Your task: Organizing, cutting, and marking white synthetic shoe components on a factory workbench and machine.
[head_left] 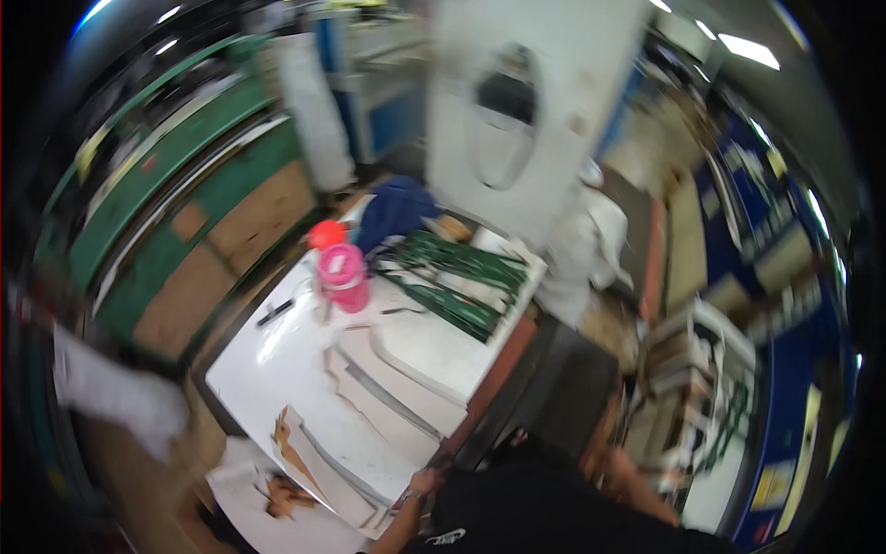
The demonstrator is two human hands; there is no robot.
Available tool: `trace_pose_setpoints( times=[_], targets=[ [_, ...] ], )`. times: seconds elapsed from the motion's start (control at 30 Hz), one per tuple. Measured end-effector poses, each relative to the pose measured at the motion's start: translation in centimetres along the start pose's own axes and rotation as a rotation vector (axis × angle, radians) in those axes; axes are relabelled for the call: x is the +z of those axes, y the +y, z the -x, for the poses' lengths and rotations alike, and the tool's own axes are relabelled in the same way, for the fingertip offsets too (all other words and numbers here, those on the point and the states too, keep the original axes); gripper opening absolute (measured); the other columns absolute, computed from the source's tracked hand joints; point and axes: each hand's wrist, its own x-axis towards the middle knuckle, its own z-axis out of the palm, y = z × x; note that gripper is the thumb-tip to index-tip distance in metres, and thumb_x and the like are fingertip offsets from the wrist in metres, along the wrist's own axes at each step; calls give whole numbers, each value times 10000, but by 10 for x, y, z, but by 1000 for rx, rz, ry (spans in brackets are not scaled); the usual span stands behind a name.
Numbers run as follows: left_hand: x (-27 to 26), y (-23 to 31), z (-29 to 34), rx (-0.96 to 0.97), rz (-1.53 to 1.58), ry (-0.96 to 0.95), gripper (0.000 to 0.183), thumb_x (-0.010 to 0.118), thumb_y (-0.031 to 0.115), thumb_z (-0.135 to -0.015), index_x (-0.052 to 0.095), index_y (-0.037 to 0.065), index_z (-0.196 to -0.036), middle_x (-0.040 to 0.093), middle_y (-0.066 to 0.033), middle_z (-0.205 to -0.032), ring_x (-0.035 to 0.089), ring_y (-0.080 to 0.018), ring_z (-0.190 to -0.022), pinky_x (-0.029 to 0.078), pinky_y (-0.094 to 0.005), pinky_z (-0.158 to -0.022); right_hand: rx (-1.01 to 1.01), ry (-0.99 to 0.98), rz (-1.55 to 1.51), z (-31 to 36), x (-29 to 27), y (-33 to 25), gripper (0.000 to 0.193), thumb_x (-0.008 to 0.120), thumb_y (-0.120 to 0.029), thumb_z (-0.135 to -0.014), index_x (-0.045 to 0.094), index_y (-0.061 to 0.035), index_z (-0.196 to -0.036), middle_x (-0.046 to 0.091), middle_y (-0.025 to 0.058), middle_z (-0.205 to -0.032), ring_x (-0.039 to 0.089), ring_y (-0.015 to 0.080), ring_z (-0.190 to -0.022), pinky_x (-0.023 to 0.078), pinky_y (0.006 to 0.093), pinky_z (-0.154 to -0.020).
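The picture is blurred by motion. My left hand (424, 481), with a watch on its wrist, is at the near edge of a white table (277, 360), next to a stack of curved white and brown flat pieces (360, 462). Whether it grips anything is unclear. My right hand (604, 434) is raised to the right of the table, beside a dark surface (563, 388), and is too blurred to read. My black shirt (544, 517) fills the lower edge.
On the table stand a pink bottle with a red cap (341, 272), green strips (461, 277), a blue cloth (397, 208) and more curved white pieces (397, 379). Green shelving (175, 185) runs along the left. A white panel (517, 120) stands behind. Stacked trays (701, 369) sit right.
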Motion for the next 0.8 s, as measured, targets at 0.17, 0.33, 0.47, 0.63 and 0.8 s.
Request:
trace_pose_setpoints(
  times=[0.17, 0.33, 0.47, 0.63, 0.8],
  targets=[
    [-58, 51, -38, -73, 166, -254, 812, 399, 680, -1068, 800, -24, -1024, 780, -224, -864, 774, -321, -804, 602, -428, -676, -488, 578, 23, 18, -23, -41, 214, 675, -208, -974, 762, -63, -1106, 745, 213, -916, 717, 442, -896, 579, 519, -817],
    [-89, 145, -82, 0, 103, -447, 559, 524, 543, -1098, 710, 21, -1024, 751, -97, -887, 721, -180, -700, 554, -296, -546, -214, 756, -172, 90, -40, 7, 346, 673, -114, -946, 690, -93, -1291, 719, 164, -1168, 687, 401, -1086, 571, 500, -905],
    [-81, 233, -135, -131, 87, -517, 463, 562, 475, -1101, 688, 43, -993, 746, -81, -901, 716, -161, -713, 553, -297, -545, 51, 1037, -240, 153, -57, 93, 261, 708, -110, -907, 712, -57, -1162, 701, 147, -1182, 658, 373, -1137, 556, 465, -952],
    [-25, 365, -176, -32, -50, -526, 266, 640, 325, -1088, 662, 61, -1079, 735, -60, -904, 703, -142, -724, 542, -280, -555, 321, 1193, -103, 240, -72, 194, 210, 740, -75, -868, 725, -36, -1074, 715, 144, -1096, 663, 366, -1058, 551, 458, -916],
    [80, 556, -171, 864, -393, -639, 214, 716, 224, -1005, 734, 23, -1077, 776, -155, -974, 758, -298, -895, 583, -377, -810, 603, 731, -18, 282, -56, 240, 460, 701, -63, -813, 669, -88, -1271, 650, 146, -1314, 582, 369, -1267, 529, 515, -957]
  ],
)
